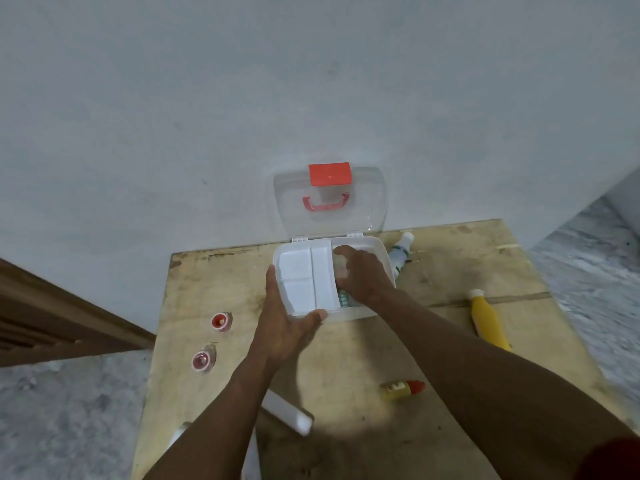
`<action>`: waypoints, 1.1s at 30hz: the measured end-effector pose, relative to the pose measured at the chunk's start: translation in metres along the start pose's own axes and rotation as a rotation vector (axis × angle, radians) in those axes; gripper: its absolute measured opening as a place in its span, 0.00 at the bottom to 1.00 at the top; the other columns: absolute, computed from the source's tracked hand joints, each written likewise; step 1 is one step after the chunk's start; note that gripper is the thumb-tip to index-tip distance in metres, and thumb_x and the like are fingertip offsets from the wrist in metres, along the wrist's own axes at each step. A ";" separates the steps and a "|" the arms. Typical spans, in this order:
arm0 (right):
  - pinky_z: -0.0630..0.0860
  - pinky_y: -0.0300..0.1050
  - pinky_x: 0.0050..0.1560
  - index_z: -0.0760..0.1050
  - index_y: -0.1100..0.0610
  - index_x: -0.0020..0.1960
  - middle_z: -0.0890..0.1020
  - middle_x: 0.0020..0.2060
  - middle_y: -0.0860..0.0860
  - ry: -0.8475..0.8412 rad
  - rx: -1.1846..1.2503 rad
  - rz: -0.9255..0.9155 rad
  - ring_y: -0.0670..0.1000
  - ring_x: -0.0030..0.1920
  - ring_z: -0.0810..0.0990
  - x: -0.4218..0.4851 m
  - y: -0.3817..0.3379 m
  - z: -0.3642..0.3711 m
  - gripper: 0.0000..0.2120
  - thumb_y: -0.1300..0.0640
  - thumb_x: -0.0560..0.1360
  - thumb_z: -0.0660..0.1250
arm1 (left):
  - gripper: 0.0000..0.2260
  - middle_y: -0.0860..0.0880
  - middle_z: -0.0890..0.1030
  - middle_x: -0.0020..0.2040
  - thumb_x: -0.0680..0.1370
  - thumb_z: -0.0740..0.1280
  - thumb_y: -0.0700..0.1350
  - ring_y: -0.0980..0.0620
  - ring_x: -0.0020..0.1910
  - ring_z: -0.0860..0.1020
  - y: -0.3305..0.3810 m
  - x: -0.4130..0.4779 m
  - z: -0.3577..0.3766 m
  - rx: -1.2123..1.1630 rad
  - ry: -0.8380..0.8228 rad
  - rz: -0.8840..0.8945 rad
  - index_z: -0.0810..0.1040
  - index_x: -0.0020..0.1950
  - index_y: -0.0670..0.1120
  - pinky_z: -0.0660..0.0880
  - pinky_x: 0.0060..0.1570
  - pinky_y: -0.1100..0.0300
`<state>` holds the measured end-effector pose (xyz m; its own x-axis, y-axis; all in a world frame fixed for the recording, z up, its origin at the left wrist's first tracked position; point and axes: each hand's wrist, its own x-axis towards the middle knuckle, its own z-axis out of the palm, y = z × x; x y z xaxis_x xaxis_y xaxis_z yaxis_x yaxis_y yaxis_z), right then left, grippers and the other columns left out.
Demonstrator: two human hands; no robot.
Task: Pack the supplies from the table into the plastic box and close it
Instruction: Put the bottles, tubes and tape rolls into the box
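The white plastic box [379, 245] stands open at the table's far edge, its clear lid [367, 202] with red latch and handle leaning on the wall. A white divided tray [304, 275] sits in the box's left half. My left hand [282, 320] grips the tray's near-left edge. My right hand [360, 275] reaches into the box's right half, fingers curled over something pale; what it holds is hidden. A blister strip [344, 300] shows under its wrist. On the table lie a yellow bottle [486, 318], a small red-capped yellow bottle [401, 389] and a white-green bottle [400, 252].
Two small red-lidded jars [220, 321] [202, 362] stand at the table's left. A white rectangular box [287, 410] lies near my left forearm. The wooden table [346, 358] butts against a grey wall; floor drops away on both sides.
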<state>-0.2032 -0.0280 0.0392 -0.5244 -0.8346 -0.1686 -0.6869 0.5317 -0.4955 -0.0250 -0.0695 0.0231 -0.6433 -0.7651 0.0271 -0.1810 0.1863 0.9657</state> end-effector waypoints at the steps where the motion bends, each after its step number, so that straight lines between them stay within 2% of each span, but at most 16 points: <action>1: 0.72 0.47 0.63 0.71 0.56 0.70 0.82 0.58 0.57 0.003 0.000 0.003 0.56 0.57 0.80 -0.001 -0.001 0.001 0.28 0.55 0.72 0.74 | 0.40 0.62 0.71 0.60 0.68 0.79 0.44 0.64 0.60 0.72 -0.001 0.000 0.000 0.001 0.004 -0.014 0.57 0.72 0.54 0.74 0.49 0.72; 5: 0.72 0.46 0.63 0.68 0.57 0.71 0.81 0.59 0.57 -0.006 0.002 0.051 0.56 0.58 0.79 -0.005 -0.006 -0.002 0.29 0.54 0.73 0.73 | 0.39 0.64 0.72 0.59 0.68 0.78 0.44 0.68 0.57 0.73 -0.001 -0.001 -0.002 -0.005 0.001 -0.025 0.57 0.69 0.58 0.74 0.46 0.74; 8: 0.72 0.46 0.61 0.67 0.59 0.70 0.80 0.59 0.58 0.006 0.021 0.093 0.58 0.60 0.77 -0.011 -0.007 -0.009 0.30 0.55 0.72 0.74 | 0.37 0.60 0.72 0.59 0.67 0.77 0.45 0.71 0.56 0.72 0.003 -0.002 -0.003 -0.023 -0.016 -0.001 0.57 0.68 0.56 0.73 0.46 0.76; 10: 0.71 0.46 0.60 0.69 0.59 0.68 0.81 0.57 0.59 0.058 0.050 0.126 0.58 0.60 0.77 -0.018 -0.005 -0.017 0.26 0.56 0.73 0.72 | 0.38 0.58 0.72 0.59 0.67 0.77 0.46 0.70 0.56 0.72 0.003 -0.001 -0.005 -0.031 -0.040 0.014 0.57 0.69 0.53 0.73 0.46 0.75; 13: 0.69 0.48 0.66 0.74 0.59 0.62 0.83 0.54 0.59 0.202 0.108 0.187 0.58 0.58 0.79 -0.030 0.001 -0.030 0.18 0.56 0.75 0.70 | 0.39 0.59 0.72 0.60 0.65 0.77 0.48 0.72 0.56 0.72 0.002 0.000 -0.007 -0.041 -0.062 0.010 0.57 0.69 0.53 0.73 0.46 0.75; 17: 0.71 0.45 0.52 0.76 0.60 0.57 0.82 0.54 0.59 0.337 0.160 0.309 0.61 0.55 0.79 -0.046 0.016 -0.047 0.12 0.59 0.75 0.67 | 0.40 0.63 0.71 0.60 0.65 0.77 0.48 0.75 0.56 0.71 0.001 0.000 -0.007 -0.022 -0.055 0.010 0.56 0.68 0.56 0.73 0.45 0.78; 20: 0.67 0.45 0.46 0.76 0.64 0.55 0.81 0.53 0.61 0.378 0.164 0.365 0.63 0.55 0.77 -0.053 0.030 -0.057 0.11 0.61 0.75 0.65 | 0.40 0.64 0.71 0.60 0.64 0.77 0.48 0.73 0.57 0.71 -0.001 0.000 -0.007 -0.013 -0.052 0.005 0.57 0.68 0.57 0.73 0.46 0.73; 22: 0.66 0.43 0.46 0.75 0.64 0.57 0.81 0.55 0.61 0.367 0.175 0.407 0.63 0.56 0.77 -0.052 0.039 -0.060 0.12 0.59 0.76 0.65 | 0.41 0.63 0.72 0.60 0.64 0.77 0.48 0.72 0.58 0.71 -0.001 -0.001 -0.007 -0.007 -0.043 -0.014 0.57 0.70 0.56 0.72 0.47 0.73; 25: 0.65 0.43 0.46 0.73 0.64 0.58 0.80 0.56 0.60 0.308 0.169 0.439 0.62 0.56 0.78 -0.038 0.052 -0.061 0.13 0.58 0.77 0.65 | 0.39 0.64 0.71 0.60 0.65 0.76 0.49 0.75 0.56 0.70 0.002 -0.001 -0.004 0.015 -0.024 -0.044 0.57 0.68 0.58 0.70 0.45 0.78; 28: 0.65 0.42 0.47 0.71 0.63 0.59 0.79 0.57 0.60 0.234 0.160 0.459 0.61 0.58 0.77 -0.017 0.059 -0.060 0.14 0.56 0.77 0.64 | 0.38 0.67 0.71 0.60 0.67 0.77 0.48 0.74 0.58 0.70 0.000 -0.002 -0.001 0.024 -0.001 -0.070 0.58 0.69 0.59 0.71 0.49 0.71; 31: 0.70 0.45 0.51 0.70 0.62 0.61 0.79 0.59 0.61 0.175 0.172 0.493 0.61 0.60 0.77 0.006 0.065 -0.061 0.17 0.55 0.76 0.65 | 0.38 0.74 0.70 0.56 0.70 0.78 0.46 0.79 0.54 0.69 0.002 -0.001 0.000 0.040 0.008 -0.094 0.56 0.67 0.63 0.70 0.46 0.74; 33: 0.73 0.47 0.56 0.68 0.62 0.62 0.78 0.60 0.61 0.133 0.167 0.511 0.61 0.61 0.77 0.021 0.071 -0.060 0.19 0.54 0.76 0.66 | 0.38 0.76 0.69 0.56 0.68 0.78 0.49 0.77 0.56 0.69 0.004 0.001 0.001 0.030 -0.013 -0.099 0.57 0.67 0.64 0.73 0.45 0.77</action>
<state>-0.2936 0.0006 0.0513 -0.8364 -0.4451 -0.3199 -0.2445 0.8253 -0.5090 -0.0273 -0.0692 0.0270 -0.6308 -0.7727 -0.0716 -0.2662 0.1288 0.9553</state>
